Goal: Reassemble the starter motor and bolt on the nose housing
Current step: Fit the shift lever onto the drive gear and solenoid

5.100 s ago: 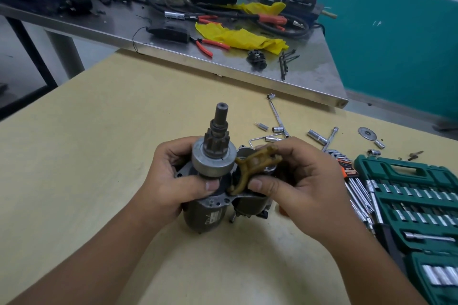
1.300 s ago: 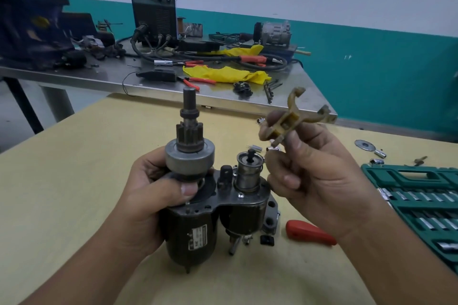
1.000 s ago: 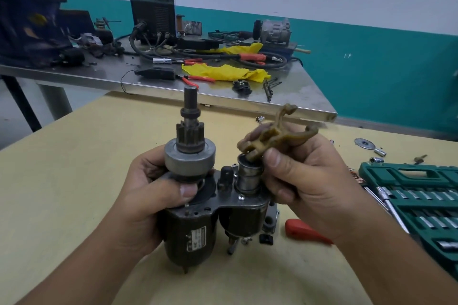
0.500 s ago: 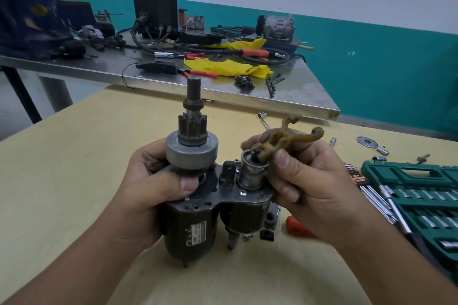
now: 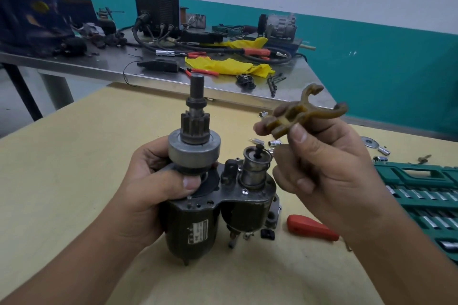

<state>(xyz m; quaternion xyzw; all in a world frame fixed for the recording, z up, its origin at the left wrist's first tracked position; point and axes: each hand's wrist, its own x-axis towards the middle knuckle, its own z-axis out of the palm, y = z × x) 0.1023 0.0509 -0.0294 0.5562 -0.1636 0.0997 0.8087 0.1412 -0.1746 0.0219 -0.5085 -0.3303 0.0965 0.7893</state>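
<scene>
Label plate on the starter motor is too blurred to read. Your left hand grips its body upright on the yellow table, pinion shaft pointing up above your thumb. Your right hand pinches the shift fork, prongs up-right, clear above the solenoid plunger.

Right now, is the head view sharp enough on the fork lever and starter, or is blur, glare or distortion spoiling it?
Head view: the starter motor and the fork lever in the right hand are sharp and evenly lit; soft shadows on the wooden table; mild glare on the steel bench; wide-angle bending at the edges; the far-left clutter is soft.
</scene>
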